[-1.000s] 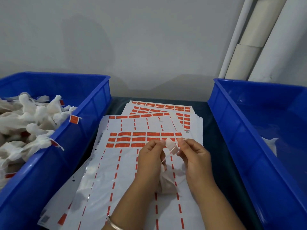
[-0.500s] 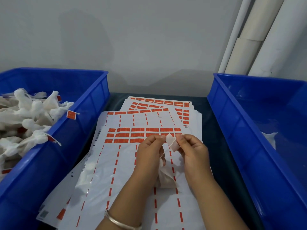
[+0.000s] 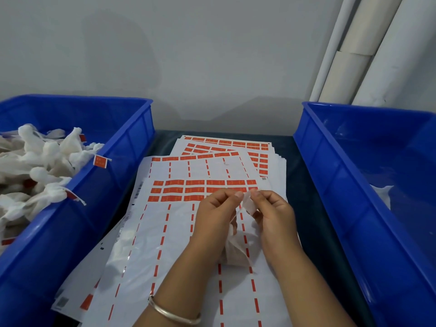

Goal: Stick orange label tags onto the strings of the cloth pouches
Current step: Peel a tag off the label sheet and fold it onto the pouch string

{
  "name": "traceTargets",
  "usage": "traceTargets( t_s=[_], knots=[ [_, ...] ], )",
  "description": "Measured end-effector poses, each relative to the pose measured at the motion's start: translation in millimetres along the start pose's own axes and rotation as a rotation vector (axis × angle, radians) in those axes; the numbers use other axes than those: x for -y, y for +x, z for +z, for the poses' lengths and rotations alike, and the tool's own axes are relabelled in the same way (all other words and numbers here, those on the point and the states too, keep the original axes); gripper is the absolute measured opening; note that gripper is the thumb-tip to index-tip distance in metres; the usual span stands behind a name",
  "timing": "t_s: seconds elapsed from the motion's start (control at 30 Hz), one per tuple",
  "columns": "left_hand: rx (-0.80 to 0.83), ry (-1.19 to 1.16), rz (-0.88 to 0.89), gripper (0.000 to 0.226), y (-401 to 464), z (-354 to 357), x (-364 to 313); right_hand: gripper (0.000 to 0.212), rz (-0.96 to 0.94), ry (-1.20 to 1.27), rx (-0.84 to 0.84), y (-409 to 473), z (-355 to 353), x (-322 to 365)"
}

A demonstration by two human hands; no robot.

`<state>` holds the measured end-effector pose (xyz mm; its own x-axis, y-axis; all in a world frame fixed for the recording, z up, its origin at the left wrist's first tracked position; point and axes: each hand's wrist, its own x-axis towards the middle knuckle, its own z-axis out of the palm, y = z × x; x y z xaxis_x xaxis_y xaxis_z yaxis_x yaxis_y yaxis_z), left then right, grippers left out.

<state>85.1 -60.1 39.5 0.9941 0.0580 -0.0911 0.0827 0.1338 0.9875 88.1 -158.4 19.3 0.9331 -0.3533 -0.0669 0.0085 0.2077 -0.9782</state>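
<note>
Small packing or labelling workstation, workshop-type room, not home. Two large blue plastic bins (image 3: 132,147) flank dark work surface (image 3: 304,208); left one heaped with white cloth pouches (image 3: 42,161), several already carrying orange tags (image 3: 100,160). Stack of label sheets (image 3: 212,175) spread between bins, many rows peeled. Plain grey wall (image 3: 188,55) behind, bare white pipes (image 3: 358,50) running up right corner. Batch handwork layout, utilitarian fittings.
</note>
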Motion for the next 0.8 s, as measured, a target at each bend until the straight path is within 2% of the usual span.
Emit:
traceTargets(
  t_s=[0.3, 0.47, 0.8],
  knots=[
    [0.098, 0.097, 0.095, 0.014, 1, -1, 3, 0.02, 0.05, 0.115, 0.05, 0, -2, 3],
    [0.121, 0.123, 0.122, 0.016, 0, 1, 3, 0.009, 0.096, 0.149, 0.052, 4, -5, 1],
    [0.174, 0.233, 0.172, 0.014, 5, -1, 10, 0.01, 0.131, 0.222, 0.078, 6, -8, 2]
  ],
)
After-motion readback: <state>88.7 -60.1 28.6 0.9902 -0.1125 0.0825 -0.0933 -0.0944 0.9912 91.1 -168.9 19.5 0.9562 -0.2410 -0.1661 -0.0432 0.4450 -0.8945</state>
